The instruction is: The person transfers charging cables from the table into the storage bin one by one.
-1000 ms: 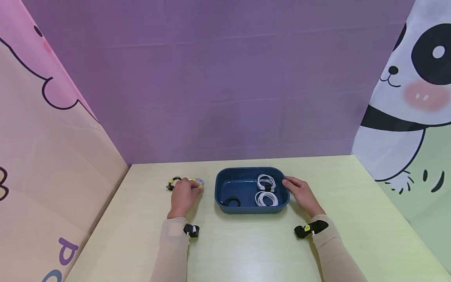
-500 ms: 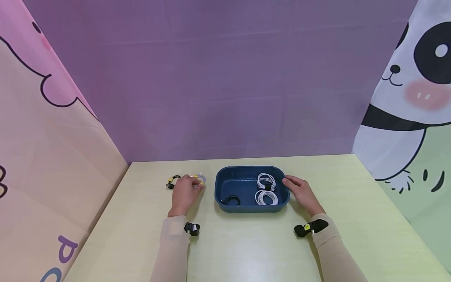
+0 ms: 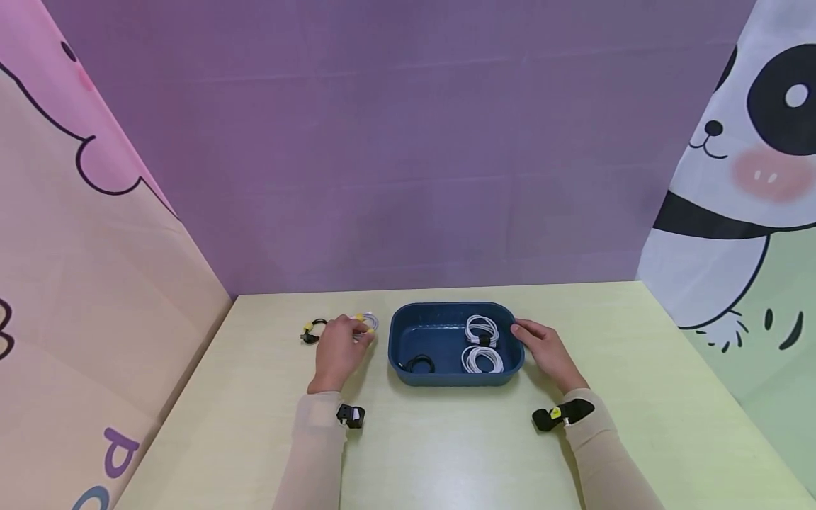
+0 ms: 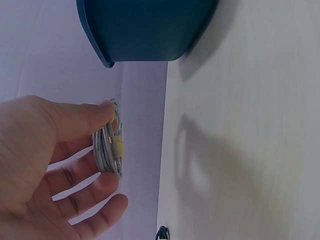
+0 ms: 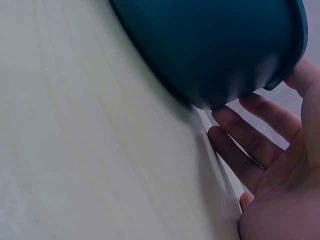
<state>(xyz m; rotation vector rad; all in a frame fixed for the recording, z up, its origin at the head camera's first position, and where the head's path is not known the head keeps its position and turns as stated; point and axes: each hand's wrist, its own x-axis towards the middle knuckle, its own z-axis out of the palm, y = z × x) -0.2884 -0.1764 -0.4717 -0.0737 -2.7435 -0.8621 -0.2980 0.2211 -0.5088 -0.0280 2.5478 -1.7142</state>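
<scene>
Creased purple cloth (image 3: 408, 156) at the far side and cartoon-printed cloths (image 3: 733, 283) left and right are enclosing a pale wood-grain table (image 3: 440, 446), suggesting a staged booth.

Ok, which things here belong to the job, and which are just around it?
Job, likely: left hand, pinching pale cable; right hand, touching bin; white cables and black cable inside; tabletop black cable.

Just there: table; purple backdrop; panda print.
</scene>
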